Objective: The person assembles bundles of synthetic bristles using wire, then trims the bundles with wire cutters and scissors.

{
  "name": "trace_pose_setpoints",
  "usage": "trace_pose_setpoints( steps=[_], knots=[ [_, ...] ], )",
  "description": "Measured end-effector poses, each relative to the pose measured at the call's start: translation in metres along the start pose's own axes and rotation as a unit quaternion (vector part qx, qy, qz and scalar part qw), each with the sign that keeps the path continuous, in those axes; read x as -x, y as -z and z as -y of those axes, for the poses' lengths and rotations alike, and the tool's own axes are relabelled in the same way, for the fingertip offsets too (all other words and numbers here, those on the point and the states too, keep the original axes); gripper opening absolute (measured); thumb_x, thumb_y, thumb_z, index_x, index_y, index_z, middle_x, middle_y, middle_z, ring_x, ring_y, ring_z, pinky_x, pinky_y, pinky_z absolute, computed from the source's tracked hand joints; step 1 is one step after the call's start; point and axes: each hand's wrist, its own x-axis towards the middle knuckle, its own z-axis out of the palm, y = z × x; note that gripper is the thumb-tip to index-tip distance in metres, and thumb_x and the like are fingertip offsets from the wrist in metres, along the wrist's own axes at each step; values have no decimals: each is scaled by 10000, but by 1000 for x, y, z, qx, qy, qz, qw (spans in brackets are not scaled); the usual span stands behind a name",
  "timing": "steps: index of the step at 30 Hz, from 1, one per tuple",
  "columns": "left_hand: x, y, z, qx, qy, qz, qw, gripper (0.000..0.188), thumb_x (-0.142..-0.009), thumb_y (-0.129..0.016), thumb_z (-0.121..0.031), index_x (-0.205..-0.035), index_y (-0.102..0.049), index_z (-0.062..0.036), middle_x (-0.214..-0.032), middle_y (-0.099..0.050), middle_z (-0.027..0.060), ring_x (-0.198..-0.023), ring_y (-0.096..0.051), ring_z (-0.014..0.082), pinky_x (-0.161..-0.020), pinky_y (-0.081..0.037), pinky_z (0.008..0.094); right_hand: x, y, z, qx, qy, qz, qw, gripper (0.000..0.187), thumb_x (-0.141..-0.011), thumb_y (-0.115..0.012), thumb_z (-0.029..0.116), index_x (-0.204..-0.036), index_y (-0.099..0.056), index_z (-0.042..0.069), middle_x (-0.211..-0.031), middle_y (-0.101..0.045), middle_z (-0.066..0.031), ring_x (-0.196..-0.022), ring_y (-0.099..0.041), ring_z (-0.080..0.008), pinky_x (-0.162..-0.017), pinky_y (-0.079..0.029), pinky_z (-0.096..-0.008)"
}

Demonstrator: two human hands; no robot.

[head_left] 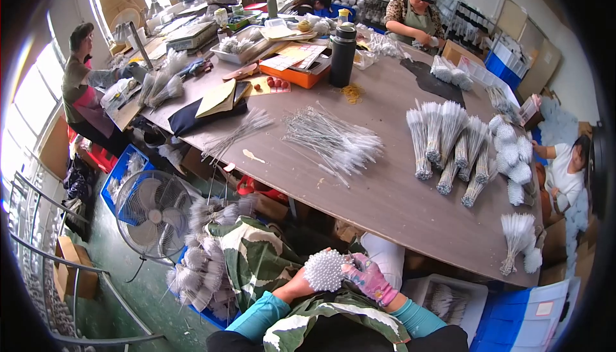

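Over my lap I hold a bundle of thin wire brushes (pixel 324 270), its round end of white, bead-like tips facing up. My left hand (pixel 299 286), bare below a teal sleeve, wraps the bundle's left side; its fingers are partly hidden behind the tips. My right hand (pixel 373 280), in a pink patterned glove, grips the right side with bent fingers. On the table ahead lies a loose spread of wire brushes (pixel 340 137), with a smaller loose bunch (pixel 239 133) to its left. Several tied brush bundles (pixel 443 135) lie at the right.
The brown table (pixel 398 204) spans the space ahead, its near edge just beyond my hands. A black bottle (pixel 342 56) stands beside an orange box (pixel 296 76). A floor fan (pixel 154 214) is at left, a white bin (pixel 449 301) at lower right. Several people work around the table.
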Motion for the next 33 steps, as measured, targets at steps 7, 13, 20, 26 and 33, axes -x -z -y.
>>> trace_pose_setpoints(
  steps=[7,13,20,26,33],
  knots=[
    [8,-22,12,-9,-17,-78,997,412,-850,-620,-226,-1233,-542,-94,-1177,-566,127,-1091,-509,311,-969,-365,424,12,-8,19,-16,-42,-34,998,263,-906,-610,170,-1095,-545,-2,-992,-613,-54,-918,-563,-109,-822,-464,-258],
    [2,-64,46,-171,-40,-197,964,206,-798,-540,-273,-757,-621,-88,-752,-617,139,-708,-592,304,-608,-455,444,8,3,-11,56,49,-36,997,464,-930,-549,341,-1253,-490,12,-1128,-578,-90,-1003,-547,-165,-855,-451,-299],
    [-25,-10,6,-276,-45,-139,950,243,-807,-537,-229,-1011,-630,-134,-795,-581,134,-738,-564,312,-627,-451,434,-1,22,27,49,-26,-14,998,367,-922,-587,232,-1207,-529,9,-1041,-608,-29,-779,-541,-58,-623,-451,-208],
    [8,-44,43,-85,66,-98,989,393,-856,-637,-145,-1226,-558,-41,-1213,-597,104,-1129,-555,225,-971,-422,339,9,34,35,21,-100,-55,993,271,-952,-504,211,-1147,-599,49,-746,-571,15,-609,-481,-38,-548,-398,-167],
    [20,-53,49,-90,76,-99,988,397,-836,-663,-173,-1198,-577,-36,-1197,-608,111,-1125,-564,223,-953,-436,338,11,49,53,50,-146,51,987,437,-964,-449,411,-1094,-612,26,-711,-559,20,-548,-458,-23,-509,-370,-153]
  ],
)
